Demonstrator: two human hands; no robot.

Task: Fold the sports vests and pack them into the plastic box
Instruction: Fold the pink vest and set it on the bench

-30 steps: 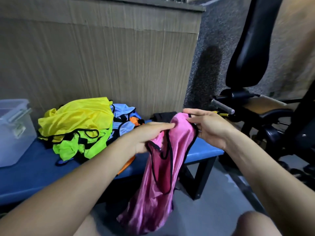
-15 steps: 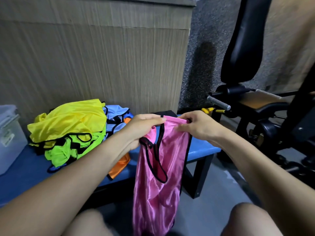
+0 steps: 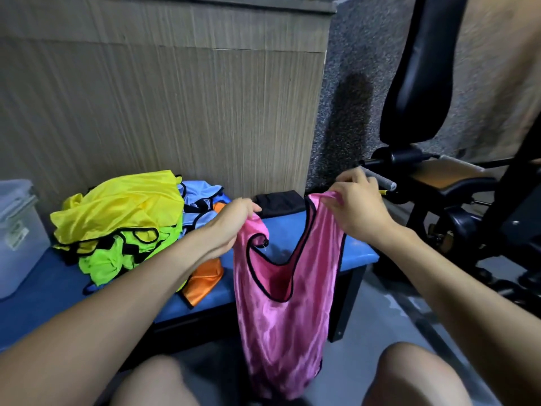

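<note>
A pink vest with black trim (image 3: 287, 312) hangs by its two shoulder straps in front of the blue bench (image 3: 38, 300), its neck opening spread wide. My left hand (image 3: 231, 224) pinches the left strap and my right hand (image 3: 354, 206) pinches the right strap. A heap of vests lies on the bench to the left: yellow (image 3: 123, 203) on top, neon green (image 3: 117, 256), light blue (image 3: 199, 200) and orange (image 3: 205, 279). The clear plastic box (image 3: 17, 235) stands at the bench's far left, partly cut off by the frame edge.
A black folded cloth (image 3: 278, 203) lies at the back of the bench. A wood-panelled wall (image 3: 175, 112) stands right behind it. Black gym equipment with a padded seat (image 3: 424, 83) fills the right side. My knees (image 3: 409, 376) show at the bottom.
My hands have drawn apart, spreading the pink vest open by its straps. The vest now hangs flat instead of bunched between my hands.
</note>
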